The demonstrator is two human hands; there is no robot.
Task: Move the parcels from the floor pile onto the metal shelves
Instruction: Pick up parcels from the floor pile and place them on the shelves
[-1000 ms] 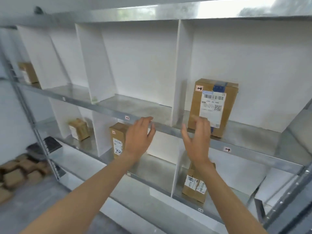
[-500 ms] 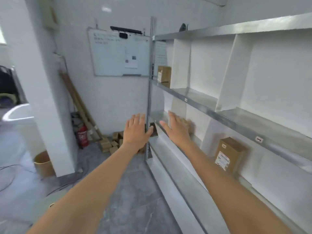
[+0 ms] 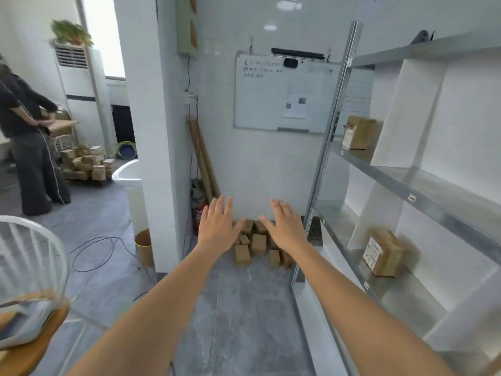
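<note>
Brown cardboard parcels, roughly a dozen, lie in a floor pile [image 3: 254, 244] against the white tiled wall, at the foot of the metal shelves' [image 3: 423, 183] corner post. Two more parcels sit on the shelves: one [image 3: 359, 132] at the middle shelf's far end, one [image 3: 383, 252] on the lower shelf. Both hands, left hand [image 3: 218, 226] and right hand [image 3: 284, 226], reach forward empty with fingers spread. Grey stone floor [image 3: 238, 308]; one whiteboard [image 3: 282, 90] hangs above the pile.

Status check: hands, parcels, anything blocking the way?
Both hands open, empty. Parcel pile on floor ahead, beside shelves. Floor to pile looks clear.
</note>
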